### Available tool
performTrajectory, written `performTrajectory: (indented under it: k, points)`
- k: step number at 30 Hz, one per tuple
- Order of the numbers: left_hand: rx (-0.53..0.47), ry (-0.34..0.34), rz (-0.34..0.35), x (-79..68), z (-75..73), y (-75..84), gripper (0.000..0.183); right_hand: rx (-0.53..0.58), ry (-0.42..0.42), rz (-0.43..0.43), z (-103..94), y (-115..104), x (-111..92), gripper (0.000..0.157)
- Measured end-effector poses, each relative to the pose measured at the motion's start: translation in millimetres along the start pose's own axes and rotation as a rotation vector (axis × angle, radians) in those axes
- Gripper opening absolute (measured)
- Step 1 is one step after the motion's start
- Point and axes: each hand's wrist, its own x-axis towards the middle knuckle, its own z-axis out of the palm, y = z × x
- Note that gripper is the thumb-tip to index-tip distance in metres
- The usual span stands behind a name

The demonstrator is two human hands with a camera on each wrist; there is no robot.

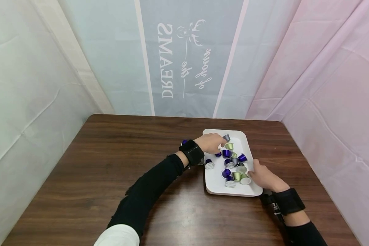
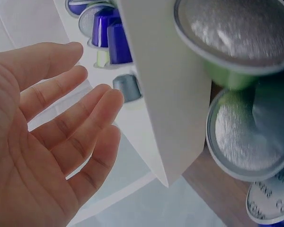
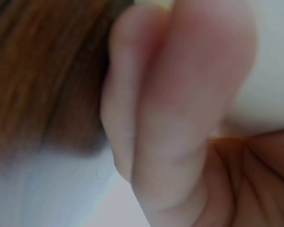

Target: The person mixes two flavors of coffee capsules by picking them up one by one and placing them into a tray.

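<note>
A white tray (image 1: 213, 182) on the table carries several coffee capsules in purple-blue, green and grey. My left hand (image 1: 209, 142) is over its far left part, close to a grey capsule (image 1: 226, 137) and a light green capsule (image 1: 229, 146). In the left wrist view the left hand (image 2: 61, 118) has spread, slightly bent fingers and holds nothing. At the tray's right edge, my right hand (image 1: 265, 176) grips the rim, its thumb on the inner side. The right wrist view shows that hand's fingers (image 3: 184, 94) blurred and very close.
More capsules lie outside the tray on its left, mostly hidden by the left wrist; a silver-lidded green capsule (image 2: 236, 28) shows there in the left wrist view. The brown wooden table (image 1: 126, 153) is enclosed by hanging cloths (image 1: 120, 51) at the back and sides.
</note>
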Motion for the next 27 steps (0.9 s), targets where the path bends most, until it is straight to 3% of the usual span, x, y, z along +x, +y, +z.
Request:
performTrajectory:
  k: [11,16,21,27]
  points:
    - [-0.016,0.039,-0.048,-18.7,-10.6,-30.9,0.024,-0.009,0.001,0.007,0.2,-1,0,0.049]
    - [-0.033,0.059,-0.083,-29.1,-9.3,-48.3,0.009,-0.003,-0.006,0.011,0.1,-2,-1,0.05]
    - [-0.052,0.055,-0.114,-38.3,-3.5,-65.2,0.007,-0.004,-0.001,0.009,0.0,-2,-1,0.05]
    - [-0.074,0.017,-0.157,-49.6,2.6,-82.0,0.019,0.004,-0.006,0.01,-0.6,-3,-1,0.051]
